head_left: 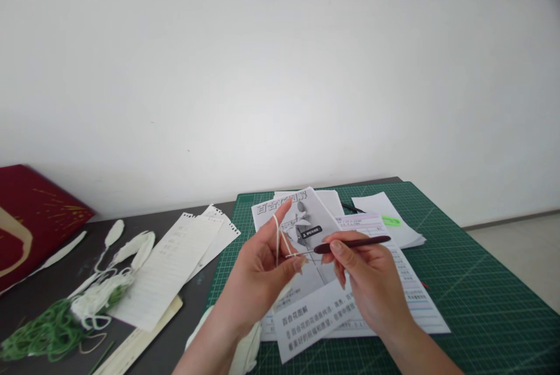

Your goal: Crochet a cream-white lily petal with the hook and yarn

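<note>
My right hand (365, 270) grips a crochet hook (354, 244) by its dark handle, with the thin metal shaft pointing left. My left hand (262, 267) has its index finger raised and a strand of white yarn (283, 234) looped over it. Its thumb pinches down near the hook's tip, where the yarn meets the metal. What lies between thumb and fingers there is mostly hidden. Beneath both hands are printed sheets (306, 319) with pictures and Chinese text. A bundle of white yarn (245, 354) lies partly behind my left forearm.
A green cutting mat (464, 293) covers the table's right part. At left lie green yarn (48, 328), white crocheted pieces (135, 246), handwritten pages (168, 264) and a dark red bag or folder (39, 206). A bright green clip-like item (391, 220) rests on white paper (406, 235). A white wall stands behind.
</note>
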`<action>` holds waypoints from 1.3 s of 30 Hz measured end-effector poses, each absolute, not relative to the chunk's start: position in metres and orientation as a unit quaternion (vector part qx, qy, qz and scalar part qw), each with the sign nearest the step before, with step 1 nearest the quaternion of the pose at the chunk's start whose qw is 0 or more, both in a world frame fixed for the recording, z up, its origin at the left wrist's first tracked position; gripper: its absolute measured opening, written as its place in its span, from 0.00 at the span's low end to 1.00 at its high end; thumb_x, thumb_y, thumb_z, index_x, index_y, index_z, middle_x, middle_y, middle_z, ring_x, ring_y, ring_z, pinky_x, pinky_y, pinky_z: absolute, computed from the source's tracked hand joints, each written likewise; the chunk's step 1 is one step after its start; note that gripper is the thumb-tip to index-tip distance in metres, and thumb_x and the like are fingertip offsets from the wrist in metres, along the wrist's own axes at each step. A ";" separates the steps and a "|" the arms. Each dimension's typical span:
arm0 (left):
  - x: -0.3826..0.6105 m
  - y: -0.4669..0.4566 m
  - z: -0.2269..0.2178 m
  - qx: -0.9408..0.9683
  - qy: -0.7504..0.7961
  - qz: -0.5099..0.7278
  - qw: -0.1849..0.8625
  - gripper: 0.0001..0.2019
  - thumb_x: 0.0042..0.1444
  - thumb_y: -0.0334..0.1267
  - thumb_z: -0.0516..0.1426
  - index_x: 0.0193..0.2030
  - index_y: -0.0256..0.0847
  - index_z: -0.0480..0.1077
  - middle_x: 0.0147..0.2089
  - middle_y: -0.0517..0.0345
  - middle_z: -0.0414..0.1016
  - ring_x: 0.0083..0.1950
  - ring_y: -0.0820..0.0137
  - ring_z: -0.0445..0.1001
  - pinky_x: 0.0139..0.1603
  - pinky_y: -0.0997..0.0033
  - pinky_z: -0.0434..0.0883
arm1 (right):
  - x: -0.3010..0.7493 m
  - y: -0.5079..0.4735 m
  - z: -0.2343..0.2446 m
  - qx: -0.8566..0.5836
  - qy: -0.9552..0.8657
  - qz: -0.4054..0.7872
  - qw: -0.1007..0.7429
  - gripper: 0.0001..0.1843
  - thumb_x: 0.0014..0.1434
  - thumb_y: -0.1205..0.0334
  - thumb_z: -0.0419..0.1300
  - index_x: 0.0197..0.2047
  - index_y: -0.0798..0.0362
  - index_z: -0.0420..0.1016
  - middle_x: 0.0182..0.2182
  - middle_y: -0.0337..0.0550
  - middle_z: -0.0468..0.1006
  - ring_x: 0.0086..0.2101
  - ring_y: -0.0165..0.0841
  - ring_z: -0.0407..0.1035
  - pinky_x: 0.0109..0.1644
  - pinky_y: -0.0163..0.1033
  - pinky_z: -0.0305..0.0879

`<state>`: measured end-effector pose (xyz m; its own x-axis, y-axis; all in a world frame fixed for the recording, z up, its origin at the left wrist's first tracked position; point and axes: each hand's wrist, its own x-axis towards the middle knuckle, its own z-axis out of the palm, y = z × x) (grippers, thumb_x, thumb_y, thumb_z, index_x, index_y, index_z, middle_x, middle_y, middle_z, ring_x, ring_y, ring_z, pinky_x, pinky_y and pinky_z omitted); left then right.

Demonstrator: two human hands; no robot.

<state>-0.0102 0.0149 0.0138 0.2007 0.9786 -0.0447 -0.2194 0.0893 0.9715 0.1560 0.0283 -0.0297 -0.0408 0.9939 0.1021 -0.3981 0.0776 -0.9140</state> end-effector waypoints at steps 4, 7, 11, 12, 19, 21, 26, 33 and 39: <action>-0.005 0.013 0.002 0.561 0.475 0.458 0.500 0.36 0.56 0.35 0.59 0.69 0.50 0.51 0.28 0.64 0.63 0.31 0.70 0.63 0.37 0.69 0.64 | 0.156 0.029 -0.032 -0.348 -0.438 0.583 0.590 0.07 0.54 0.58 0.66 0.35 0.52 0.81 0.22 0.41 0.79 0.18 0.25 0.61 0.18 0.30 0.56; 0.002 0.011 -0.003 0.611 0.499 0.438 0.431 0.34 0.57 0.32 0.57 0.70 0.46 0.51 0.27 0.65 0.61 0.29 0.71 0.61 0.35 0.71 0.63 | 0.154 0.025 -0.028 -0.370 -0.475 0.559 0.570 0.08 0.55 0.56 0.66 0.34 0.52 0.82 0.21 0.41 0.78 0.18 0.27 0.62 0.19 0.31 0.56; 0.004 0.012 -0.006 0.626 0.487 0.434 0.427 0.36 0.56 0.30 0.56 0.70 0.45 0.49 0.27 0.65 0.61 0.29 0.72 0.61 0.35 0.71 0.63 | 0.152 0.021 -0.020 -0.411 -0.488 0.523 0.566 0.09 0.54 0.56 0.65 0.32 0.53 0.81 0.20 0.39 0.76 0.19 0.27 0.61 0.20 0.33 0.55; 0.003 0.014 -0.006 0.612 0.478 0.441 0.450 0.37 0.56 0.31 0.57 0.70 0.46 0.48 0.27 0.65 0.61 0.29 0.72 0.61 0.34 0.71 0.63 | 0.151 0.021 -0.018 -0.419 -0.481 0.526 0.563 0.10 0.54 0.55 0.66 0.32 0.53 0.81 0.18 0.38 0.74 0.18 0.26 0.60 0.20 0.32 0.54; -0.007 0.024 -0.001 0.454 0.449 0.522 0.566 0.42 0.48 0.35 0.66 0.69 0.47 0.53 0.23 0.67 0.64 0.25 0.75 0.63 0.28 0.75 0.60 | 0.150 0.032 -0.023 -0.445 -0.462 0.553 0.531 0.24 0.44 0.55 0.73 0.43 0.52 0.76 0.20 0.31 0.67 0.21 0.25 0.59 0.22 0.30 0.55; -0.007 0.023 0.004 0.409 0.449 0.533 0.589 0.43 0.46 0.34 0.67 0.68 0.49 0.54 0.23 0.67 0.66 0.25 0.75 0.65 0.29 0.75 0.61 | 0.152 0.036 -0.025 -0.443 -0.478 0.561 0.510 0.24 0.45 0.54 0.72 0.45 0.52 0.76 0.25 0.35 0.71 0.24 0.26 0.62 0.22 0.30 0.59; -0.003 0.020 0.012 0.376 0.437 0.537 0.616 0.46 0.45 0.32 0.67 0.69 0.47 0.50 0.22 0.68 0.67 0.23 0.73 0.69 0.26 0.74 0.65 | 0.151 0.040 -0.027 -0.374 -0.457 0.676 0.441 0.16 0.50 0.52 0.68 0.34 0.57 0.79 0.25 0.42 0.78 0.26 0.30 0.69 0.26 0.34 0.70; 0.007 0.017 0.007 0.390 0.437 0.546 0.599 0.46 0.45 0.33 0.67 0.69 0.46 0.52 0.22 0.70 0.65 0.21 0.75 0.68 0.21 0.77 0.63 | 0.152 0.041 -0.028 -0.364 -0.405 0.691 0.475 0.22 0.49 0.55 0.70 0.46 0.55 0.75 0.20 0.34 0.76 0.19 0.25 0.69 0.24 0.32 0.69; 0.009 0.016 0.008 0.390 0.432 0.563 0.587 0.44 0.46 0.33 0.67 0.69 0.47 0.52 0.22 0.69 0.66 0.21 0.75 0.69 0.21 0.77 0.63 | 0.153 0.040 -0.031 -0.320 -0.425 0.682 0.501 0.13 0.52 0.59 0.69 0.39 0.53 0.74 0.21 0.33 0.76 0.20 0.24 0.68 0.25 0.30 0.67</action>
